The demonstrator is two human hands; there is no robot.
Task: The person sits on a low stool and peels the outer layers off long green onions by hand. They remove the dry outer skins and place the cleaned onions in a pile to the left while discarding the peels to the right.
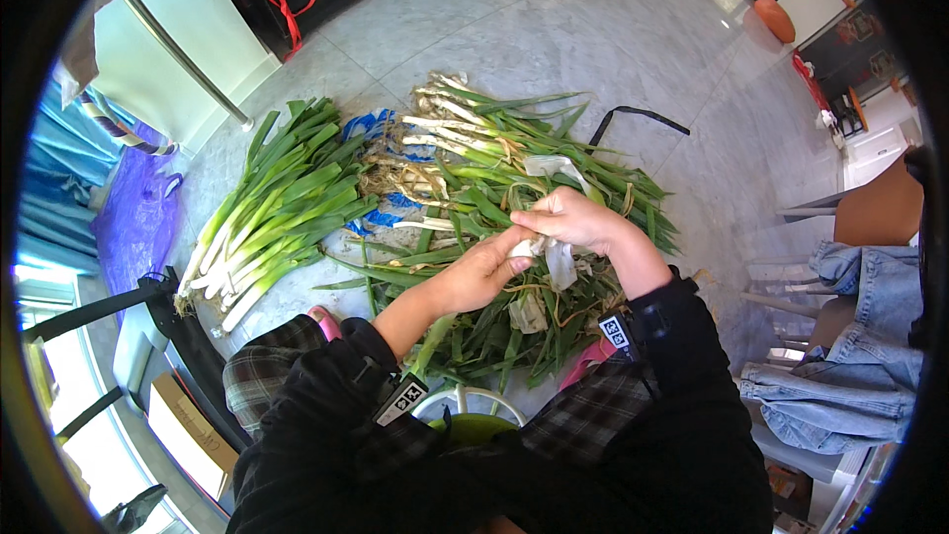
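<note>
My left hand (pixel 478 274) grips a large green onion, whose white end (pixel 525 249) pokes out past the thumb. Its green leaves (pixel 432 345) appear to trail below my left wrist. Close against that end, my right hand (pixel 574 221) pinches pale papery skin (pixel 561 267), which hangs under the fingers. Beyond both hands lies a heap of green onions with soil on their roots (pixel 452 137). A bundle of cleaner green onions (pixel 278 200) with bright white stems rests to the left. Below my hands spreads a pile of loose leaves and peelings (pixel 497 348).
Blue plastic scraps (pixel 382 219) lie between the onion heaps on the grey tiled floor (pixel 593 37). A black strap (pixel 641 115) is beyond them. Jeans (pixel 852 378) drape over a chair at right. A metal pole (pixel 189 63) and purple plastic (pixel 141 215) are at left.
</note>
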